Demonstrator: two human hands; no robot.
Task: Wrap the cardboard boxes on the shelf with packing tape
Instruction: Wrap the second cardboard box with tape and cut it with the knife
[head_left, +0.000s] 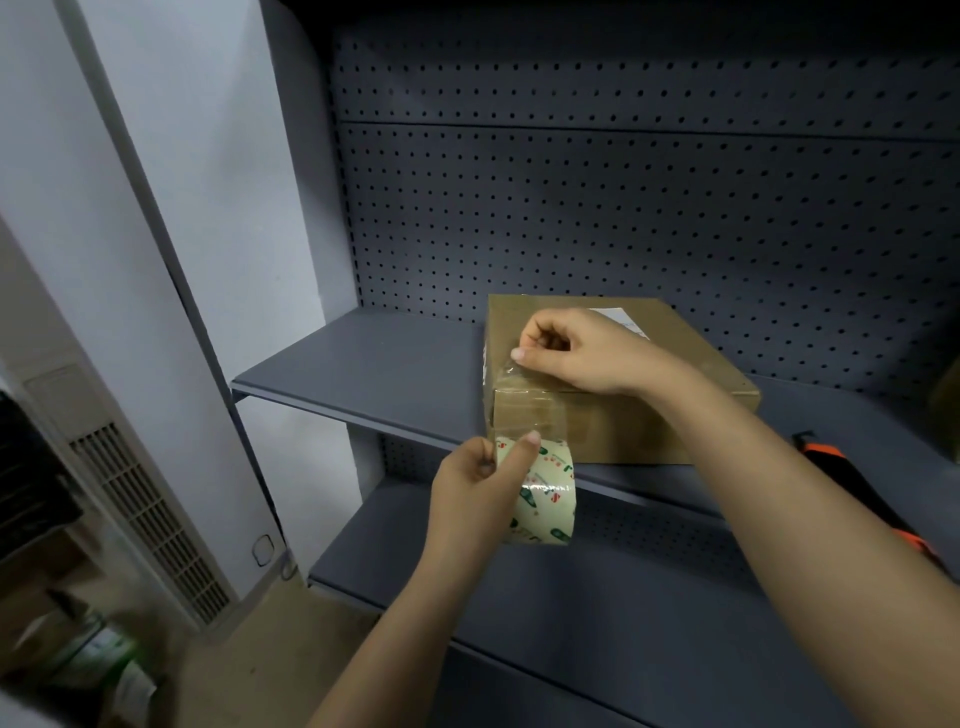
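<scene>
Cream-coloured and printed in red and green, the tape roll (540, 499) sits in the grip of the left hand (475, 491), fingers curled round its edge and thumb laid across its face, just below the front lip of the grey shelf (363, 364). From the roll a clear strip of tape (524, 415) rises up the front left corner of the cardboard box (628, 439), which stands on the shelf close to its front edge. On the lid, the right hand (576, 351) has its fingers curled in on themselves while the thumb presses the strip's end flat. An orange-and-black tool (826, 457) lies on the shelf to the right, partly hidden by the forearm, well apart from the box. Behind everything stands the perforated back panel (623, 208).

The wrap looks barely begun, with one strip anchored. The risk appears to lie in the pull: too hard a tug downward could drag the box off the shelf or peel the end from under the thumb, and a slack or skewed strip would likely wrinkle or stick to itself.
</scene>
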